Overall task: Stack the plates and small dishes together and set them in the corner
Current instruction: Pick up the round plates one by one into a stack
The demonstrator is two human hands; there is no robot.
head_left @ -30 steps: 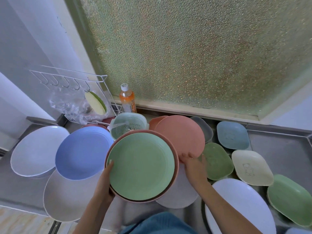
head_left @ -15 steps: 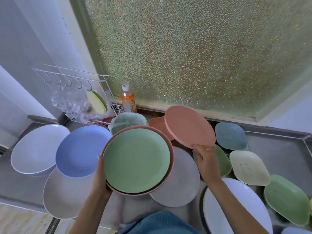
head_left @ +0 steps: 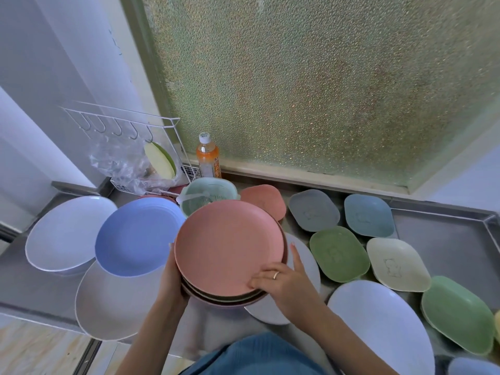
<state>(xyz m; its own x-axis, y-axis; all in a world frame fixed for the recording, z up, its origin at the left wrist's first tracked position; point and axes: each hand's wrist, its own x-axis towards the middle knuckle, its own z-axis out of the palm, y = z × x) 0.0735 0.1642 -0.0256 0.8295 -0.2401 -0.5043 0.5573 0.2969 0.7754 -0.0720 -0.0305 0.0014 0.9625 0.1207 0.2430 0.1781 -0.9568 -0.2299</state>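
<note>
A salmon-pink plate lies on top of a small stack held above the steel counter; the green plate and a darker pink one show only as rims beneath it. My left hand grips the stack's left edge from below. My right hand rests its fingers on the pink plate's near right rim. Around the stack lie a blue plate, white plates, a beige plate and small rounded dishes in grey, blue, green and cream.
A wire rack with hooks and a plastic bag stands in the back left corner, beside an orange drink bottle. A pale green strainer bowl and a small pink dish sit behind the stack. Frosted glass rises behind the counter.
My right hand carried the pink plate from the right and laid it on the green plate, covering it. The stack in my left hand stayed about where it was.
</note>
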